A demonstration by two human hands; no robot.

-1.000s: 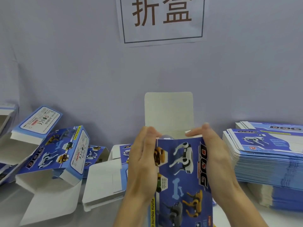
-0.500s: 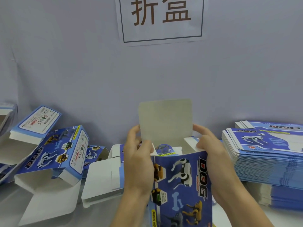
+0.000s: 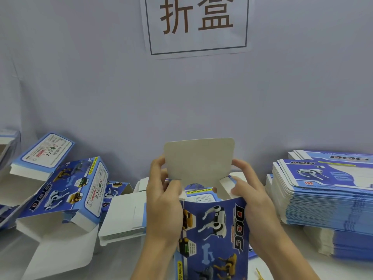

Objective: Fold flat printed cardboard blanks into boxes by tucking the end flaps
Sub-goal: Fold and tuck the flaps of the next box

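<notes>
The left hand curls round the box at its 9 o'clock edge, thumb pressing the small side flap inward. The right hand grips the 3 o'clock edge, thumb on the other side flap. The box stands upright in front of the person, its big lid flap sticking up at 12 o'clock, not yet tucked. It looks like thin, light card, stiff along the creases but easy to dent, so best held by the side edges. A stack of flat blanks sits at 3 o'clock; folded boxes lie at 9 o'clock
</notes>
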